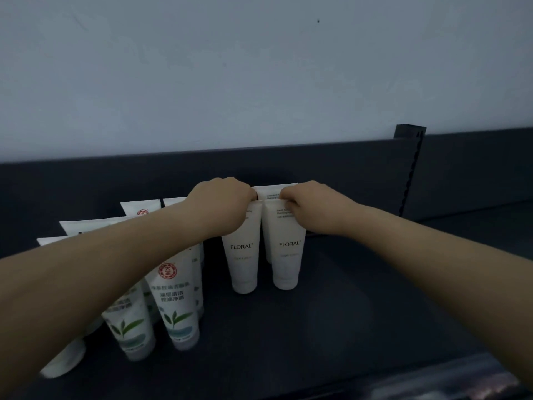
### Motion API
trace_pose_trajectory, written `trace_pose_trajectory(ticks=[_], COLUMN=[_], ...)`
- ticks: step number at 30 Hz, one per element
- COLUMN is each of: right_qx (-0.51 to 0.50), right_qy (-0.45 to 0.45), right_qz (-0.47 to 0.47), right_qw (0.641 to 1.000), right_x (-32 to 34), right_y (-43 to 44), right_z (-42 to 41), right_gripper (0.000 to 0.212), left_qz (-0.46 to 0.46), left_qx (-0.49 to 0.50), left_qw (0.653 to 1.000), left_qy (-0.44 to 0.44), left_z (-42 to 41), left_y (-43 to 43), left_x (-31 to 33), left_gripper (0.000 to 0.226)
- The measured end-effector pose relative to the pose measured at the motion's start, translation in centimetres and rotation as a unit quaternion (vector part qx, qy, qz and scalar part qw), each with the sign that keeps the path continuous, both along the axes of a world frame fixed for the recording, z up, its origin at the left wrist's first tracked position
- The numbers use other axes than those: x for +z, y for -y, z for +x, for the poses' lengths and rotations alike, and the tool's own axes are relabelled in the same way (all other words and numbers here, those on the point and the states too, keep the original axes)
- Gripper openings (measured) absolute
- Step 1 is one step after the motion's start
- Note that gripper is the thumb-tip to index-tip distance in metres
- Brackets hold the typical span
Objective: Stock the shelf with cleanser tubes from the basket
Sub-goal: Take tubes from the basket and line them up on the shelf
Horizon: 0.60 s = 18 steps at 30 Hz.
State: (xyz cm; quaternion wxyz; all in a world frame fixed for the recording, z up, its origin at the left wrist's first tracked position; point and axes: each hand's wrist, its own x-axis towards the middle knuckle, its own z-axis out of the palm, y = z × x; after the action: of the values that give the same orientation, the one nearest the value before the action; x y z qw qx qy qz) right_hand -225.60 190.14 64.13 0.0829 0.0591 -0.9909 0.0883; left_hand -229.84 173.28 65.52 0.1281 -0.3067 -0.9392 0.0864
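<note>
Two white "FLORAL" cleanser tubes stand cap-down, side by side, on the dark shelf (360, 298). My left hand (222, 206) pinches the top edge of the left FLORAL tube (243, 255). The top edge of the right FLORAL tube (287, 252) is pinched by my right hand (311, 207). Another white tube (271, 192) stands behind them, only its top showing. The basket is out of view.
Several white tubes with green leaf prints and a red seal (176, 298) stand at the left, partly under my left forearm. A dark back panel (346, 163) and an upright post (409, 168) close the shelf behind. Bare shelf surface lies at the right.
</note>
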Motion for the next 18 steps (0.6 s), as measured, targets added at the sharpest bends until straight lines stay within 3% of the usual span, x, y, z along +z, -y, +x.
trace_pose_trajectory(ticks=[13,18], right_qx=[0.030,0.060], right_qy=[-0.012,-0.040], right_qz=[-0.032,-0.037], right_qw=[0.999,0.997], right_x=[0.1,0.5], right_y=[-0.1,-0.3], right_z=[0.5,0.7], right_gripper=[0.025,0.035], left_qz=[-0.003,0.021], left_qx=[-0.004,0.027], left_qw=[1.000,0.999], left_qy=[0.008,0.009], left_z=[0.2,0.9], left_y=[0.3,0.7], left_x=[-0.6,-0.5], left_gripper=[0.018,0.029])
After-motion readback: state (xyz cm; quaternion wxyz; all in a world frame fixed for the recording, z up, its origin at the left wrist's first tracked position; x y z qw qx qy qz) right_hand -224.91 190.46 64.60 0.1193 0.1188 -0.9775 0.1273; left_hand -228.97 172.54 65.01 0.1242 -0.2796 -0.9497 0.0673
